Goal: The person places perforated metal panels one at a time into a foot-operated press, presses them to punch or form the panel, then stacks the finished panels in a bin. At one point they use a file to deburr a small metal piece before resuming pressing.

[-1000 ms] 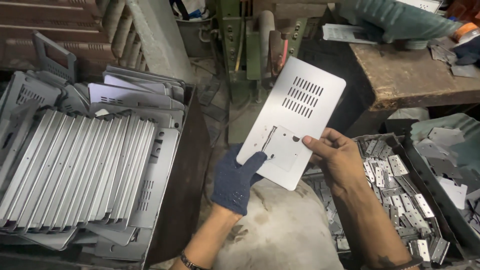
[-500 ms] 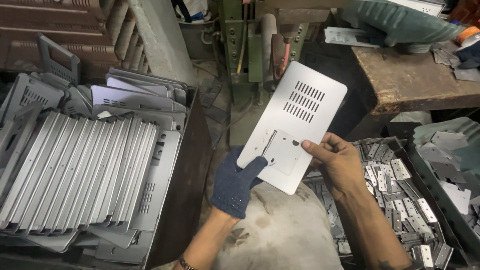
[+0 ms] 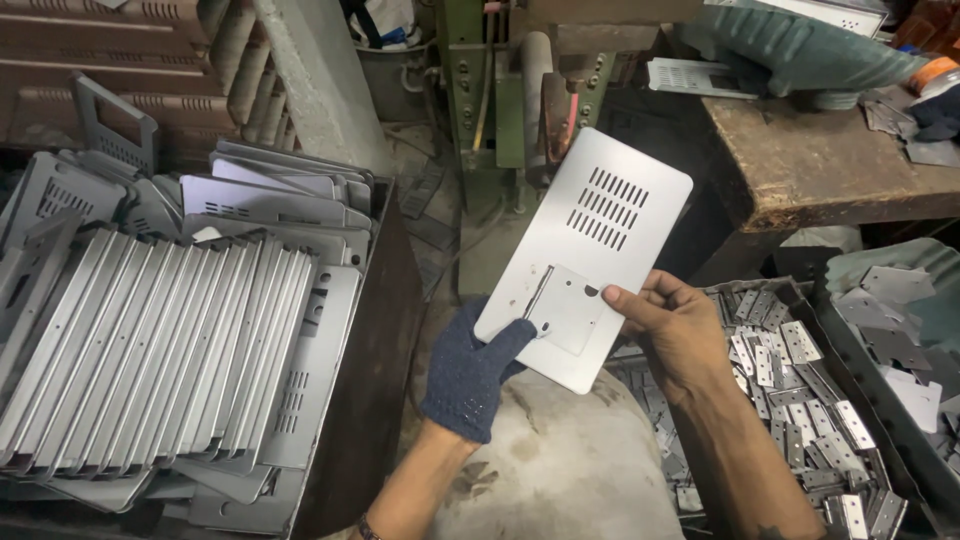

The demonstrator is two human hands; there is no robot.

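I hold a flat grey metal plate (image 3: 600, 230) with rounded corners and two rows of vent slots, tilted in front of me. A small square hinge piece (image 3: 572, 308) lies against its lower part. My left hand (image 3: 470, 375), in a dark blue knit glove, grips the plate's lower left edge. My bare right hand (image 3: 675, 330) pinches the plate's right edge, thumb on the hinge piece.
A crate (image 3: 385, 330) at left holds several stacked vented plates (image 3: 170, 350). A tray (image 3: 800, 290) of small hinge pieces (image 3: 790, 380) lies at right, another bin (image 3: 900, 330) beyond. A green press machine (image 3: 500, 90) and a worn wooden bench (image 3: 830, 150) stand ahead.
The plate and both hands have shifted slightly; the grip is the same.
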